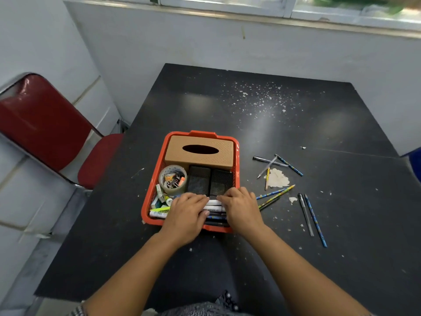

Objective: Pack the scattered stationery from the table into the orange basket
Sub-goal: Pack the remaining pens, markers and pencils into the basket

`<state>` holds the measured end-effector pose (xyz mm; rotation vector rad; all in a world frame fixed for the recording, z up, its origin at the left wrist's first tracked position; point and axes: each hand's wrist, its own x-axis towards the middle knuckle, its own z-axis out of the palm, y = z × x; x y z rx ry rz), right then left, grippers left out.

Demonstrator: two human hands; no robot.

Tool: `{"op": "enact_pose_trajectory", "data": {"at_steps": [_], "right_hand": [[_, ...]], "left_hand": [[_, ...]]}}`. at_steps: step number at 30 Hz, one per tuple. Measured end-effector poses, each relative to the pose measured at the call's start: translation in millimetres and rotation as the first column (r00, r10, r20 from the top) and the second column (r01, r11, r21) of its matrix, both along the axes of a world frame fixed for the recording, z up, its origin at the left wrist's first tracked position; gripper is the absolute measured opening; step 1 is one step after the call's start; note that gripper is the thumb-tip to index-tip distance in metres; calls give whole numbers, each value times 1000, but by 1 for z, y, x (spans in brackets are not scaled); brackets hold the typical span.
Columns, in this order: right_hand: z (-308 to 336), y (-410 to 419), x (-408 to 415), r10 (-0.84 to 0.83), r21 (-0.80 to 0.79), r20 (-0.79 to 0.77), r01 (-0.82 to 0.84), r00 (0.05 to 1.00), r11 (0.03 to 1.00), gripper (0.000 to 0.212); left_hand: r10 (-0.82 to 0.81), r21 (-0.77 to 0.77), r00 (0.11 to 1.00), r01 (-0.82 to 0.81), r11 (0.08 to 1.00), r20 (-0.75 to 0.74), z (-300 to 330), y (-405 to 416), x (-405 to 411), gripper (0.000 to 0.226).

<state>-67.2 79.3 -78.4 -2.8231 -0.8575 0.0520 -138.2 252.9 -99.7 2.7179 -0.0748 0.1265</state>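
basket: the orange basket sits on the near middle of the desk, its near rim under the person's two hands.
basket contents: a tan tissue box fills the far end; in front of it lie two black mesh holders side by side, and left of them a roll of clear tape with binder clips inside its ring. white markers and a yellow-green highlighter lie along the near end.
left hand: the left hand rests palm down on the markers, fingers straight and close together, gripping nothing.
right hand: the right hand lies flat on the same markers, fingers extended, tips just beside the left hand's.
loose stationery: pencils and pens lie scattered on the desk right of the basket, some crossing; two more pens lie further right and nearer.
desk: the black desk is scuffed, speckled with white flecks at the far side and chipped bare beside the pencils.
room: a red chair stands left of the desk against a pale wall; a window ledge runs along the top.
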Motion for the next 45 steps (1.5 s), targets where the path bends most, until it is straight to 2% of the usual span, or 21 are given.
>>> {"op": "enact_pose_trajectory", "data": {"at_steps": [4, 8, 12, 19, 22, 25, 31, 38, 41, 45], "right_hand": [[-3, -5, -2, 3, 12, -3, -3, 1000, 1000, 37], [-6, -5, -4, -3, 38, -21, 3, 1000, 999, 36], [-9, -7, -5, -17, 92, 12, 16, 1000, 996, 33], [-20, -26, -8, -181, 315, 100, 141, 978, 939, 30], [-24, -38, -6, -279, 373, 62, 237, 958, 897, 33], [-30, -57, -4, -397, 394, -2, 365, 918, 843, 25], [-43, -109, 2, -606, 317, -191, 632, 772, 707, 21], [-51, -169, -2, -801, 104, -254, 839, 542, 535, 23], [-54, -186, -4, -825, 26, -263, 858, 501, 512, 24], [-59, -195, -3, -828, -15, -260, 855, 497, 518, 22]], "left_hand": [[3, 50, 1000, -2, 999, -7, -5, -4, 0, 51], [2, 58, 1000, -3, 998, 15, -7, -3, 0, 40], [6, 64, 999, -8, 998, 31, -5, -3, 0, 38], [24, -31, 998, -22, 999, 63, 0, -14, 5, 40], [3, -90, 996, 6, 996, 93, 5, -25, 11, 38], [-39, -121, 993, 53, 991, 111, 6, -38, 19, 36], [-138, -134, 977, 160, 978, 164, 7, -67, 32, 32], [-240, -102, 946, 266, 958, 219, -2, -93, 39, 22], [-252, -88, 942, 277, 957, 222, -2, -99, 40, 20], [-248, -91, 943, 274, 957, 223, -2, -102, 40, 20]]}}
